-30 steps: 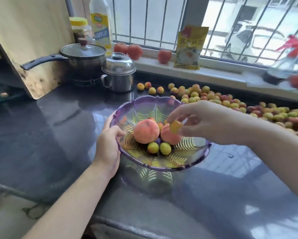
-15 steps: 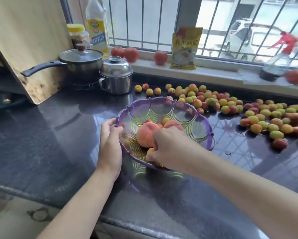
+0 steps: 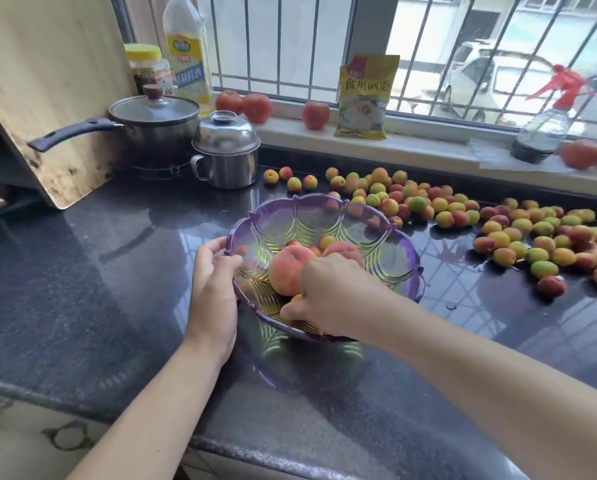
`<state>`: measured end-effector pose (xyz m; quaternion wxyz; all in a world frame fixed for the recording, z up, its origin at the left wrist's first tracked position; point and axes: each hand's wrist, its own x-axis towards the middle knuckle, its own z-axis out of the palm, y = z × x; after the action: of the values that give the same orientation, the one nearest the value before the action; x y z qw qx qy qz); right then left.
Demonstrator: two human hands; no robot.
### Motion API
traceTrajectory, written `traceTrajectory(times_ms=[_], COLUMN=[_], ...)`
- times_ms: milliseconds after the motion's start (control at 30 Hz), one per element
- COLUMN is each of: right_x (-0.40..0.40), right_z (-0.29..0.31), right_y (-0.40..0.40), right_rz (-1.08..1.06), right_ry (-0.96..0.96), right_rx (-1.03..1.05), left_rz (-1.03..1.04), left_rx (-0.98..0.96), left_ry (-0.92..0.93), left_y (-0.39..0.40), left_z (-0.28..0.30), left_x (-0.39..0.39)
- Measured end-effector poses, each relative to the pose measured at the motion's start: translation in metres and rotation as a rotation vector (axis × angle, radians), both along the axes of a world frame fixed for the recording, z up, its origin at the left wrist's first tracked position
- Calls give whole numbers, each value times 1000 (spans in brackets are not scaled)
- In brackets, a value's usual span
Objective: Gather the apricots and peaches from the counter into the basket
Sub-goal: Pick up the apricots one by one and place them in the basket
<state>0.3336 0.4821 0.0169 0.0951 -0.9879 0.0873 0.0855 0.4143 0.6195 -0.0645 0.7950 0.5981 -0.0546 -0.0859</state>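
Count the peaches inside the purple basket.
2 show. One peach sits at the middle of the purple basket; a second peach lies just right of it, partly behind the right hand. That hand may hide more.

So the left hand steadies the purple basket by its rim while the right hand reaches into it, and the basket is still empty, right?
Not quite. The head view shows the left hand gripping the rim of the purple basket and the right hand reaching into it, but the basket is not empty: it already holds two peaches and a few small apricots.
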Motion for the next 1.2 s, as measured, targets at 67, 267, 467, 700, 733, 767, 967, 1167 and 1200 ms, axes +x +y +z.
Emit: traceTrajectory(times_ms=[67, 267, 467, 700, 733, 767, 967, 1167, 1200], right_x=[-4, -20, -18, 21, 27, 32, 39, 27, 25], right_z=[5, 29, -23, -54, -53, -53, -65, -55, -47], right_y=[-8, -77, -168, -173, -174, -175, -179, -191, -192], right_rz=[31, -246, -621, -562, -585, -604, -661, -622, -594], right_ry=[-40, -618, -616, -538, -521, -513, -569, -746, -766], right_rx=[51, 228, 121, 85, 92, 97, 58, 357, 379], left_rz=[5, -105, -54, -14, -11, -9, 27, 36, 33], left_rx=[2, 40, -76, -110, -108, -101, -86, -73, -74], left_ry=[-4, -90, -89, -38, -46, -58, -83, -69, -67], left_y=[0, 0, -4, -4, -4, -4, -6, -6, -6], left_z=[-1, -5, -5, 0, 1, 1, -2, 1, 1], left_x=[0, 0, 4, 7, 7, 7, 5, 3, 2])
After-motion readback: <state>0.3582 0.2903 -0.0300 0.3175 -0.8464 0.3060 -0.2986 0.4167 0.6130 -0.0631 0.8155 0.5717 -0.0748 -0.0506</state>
